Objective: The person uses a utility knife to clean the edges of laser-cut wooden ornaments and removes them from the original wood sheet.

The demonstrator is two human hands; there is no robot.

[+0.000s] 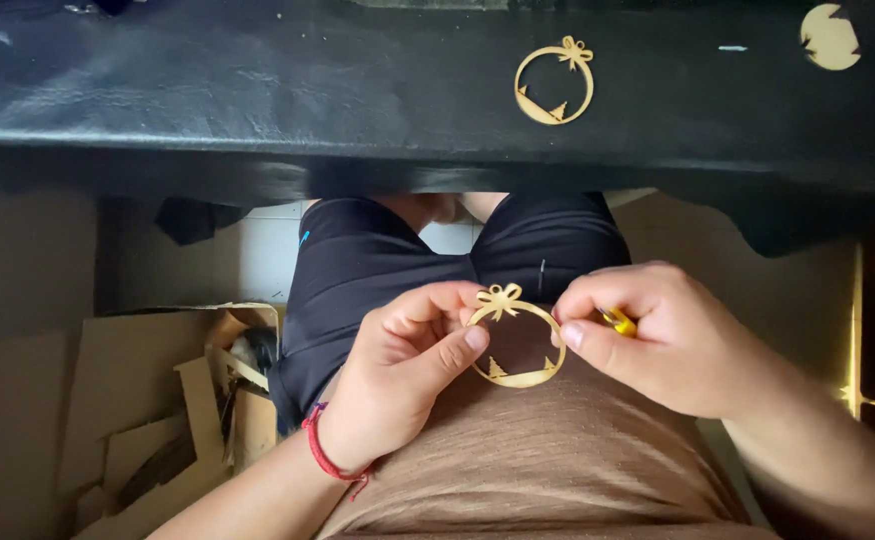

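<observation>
A thin wooden ring ornament [513,378] with a bow on top and small tree shapes inside is held over my lap. My left hand [407,375] pinches its left side between thumb and fingers; a red string bracelet circles that wrist. My right hand [657,335] touches the ring's right edge with the thumb tip and is shut on a small yellow tool [618,321] that pokes out between its fingers. A second, matching ring ornament [554,82] lies flat on the black table [257,90] ahead of me.
A round wooden cut-out piece [829,37] lies at the table's far right. Below the table edge on the left, a cardboard box [157,400] holds cardboard scraps. My dark shorts and brown shirt fill the lower middle.
</observation>
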